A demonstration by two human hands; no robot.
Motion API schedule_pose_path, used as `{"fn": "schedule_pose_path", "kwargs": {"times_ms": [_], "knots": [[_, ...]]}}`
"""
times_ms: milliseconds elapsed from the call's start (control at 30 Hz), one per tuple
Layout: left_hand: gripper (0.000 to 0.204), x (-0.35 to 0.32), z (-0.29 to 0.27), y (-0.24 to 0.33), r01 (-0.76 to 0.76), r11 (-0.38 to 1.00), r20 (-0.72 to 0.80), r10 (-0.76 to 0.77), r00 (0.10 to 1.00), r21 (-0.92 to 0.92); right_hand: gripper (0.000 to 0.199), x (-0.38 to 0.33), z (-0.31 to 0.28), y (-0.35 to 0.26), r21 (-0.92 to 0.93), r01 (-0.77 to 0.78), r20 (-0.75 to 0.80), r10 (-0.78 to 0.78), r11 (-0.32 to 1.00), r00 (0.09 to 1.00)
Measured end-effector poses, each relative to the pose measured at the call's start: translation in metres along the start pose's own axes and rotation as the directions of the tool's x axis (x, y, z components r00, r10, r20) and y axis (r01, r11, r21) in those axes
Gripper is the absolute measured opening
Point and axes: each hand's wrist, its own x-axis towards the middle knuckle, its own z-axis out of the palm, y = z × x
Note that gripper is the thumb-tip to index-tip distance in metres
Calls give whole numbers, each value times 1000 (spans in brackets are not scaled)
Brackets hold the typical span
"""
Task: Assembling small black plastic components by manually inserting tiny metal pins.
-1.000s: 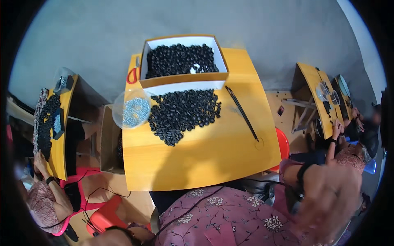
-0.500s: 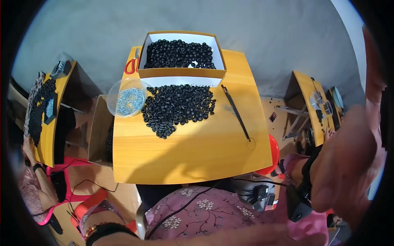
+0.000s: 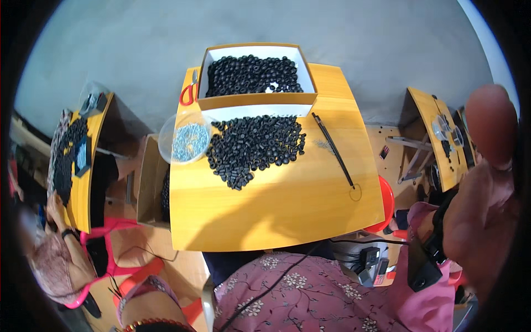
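My right hand [image 3: 480,193] looms large and blurred at the right rim, very close to the view. One thick finger or thumb stretches upward, and no object shows against it; the other fingers are partly lost at the dark edge. A black device [image 3: 423,263] is strapped at my right wrist. My left hand is out of view; only its arm with a red bead bracelet [image 3: 160,322] shows at the lower edge. On the yellow table lies a heap of black beads [image 3: 254,145], with neither hand touching it. Behind it stands a box [image 3: 257,100] full of black beads.
A clear tub [image 3: 166,145] of small silvery-blue pieces and red-handled scissors [image 3: 188,94] are at the table's left. Thin black rods [image 3: 333,152] and a thin loop [image 3: 355,192] lie right. A cable [image 3: 276,285] crosses my lap. A co-worker [image 3: 61,254] sits left at another table.
The view has shifted, so the table sits farther right. My left forearm has dropped mostly out of the lower edge. My right hand has changed pose at the right rim, one finger now upright.
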Motion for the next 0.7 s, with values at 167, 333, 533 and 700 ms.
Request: {"fn": "schedule_pose_path", "kwargs": {"times_ms": [167,333,533,700], "knots": [[56,9,7,-5,60,994,5,-60,998,-94,71,68,57,41,-48,-8,-25,7,999,1000],[58,7,33,-25,114,969,-62,-130,990,-219,69,65,16,46,-53,-67,3,68,996,998],[52,15,101,-89,-610,744,-373,503,780,-274,68,81,31,61,-60,-104,-9,103,993,995],[51,19,98,-61,-580,772,-373,474,798,-258,66,79,44,65,-14,-183,-73,181,983,981]]}}
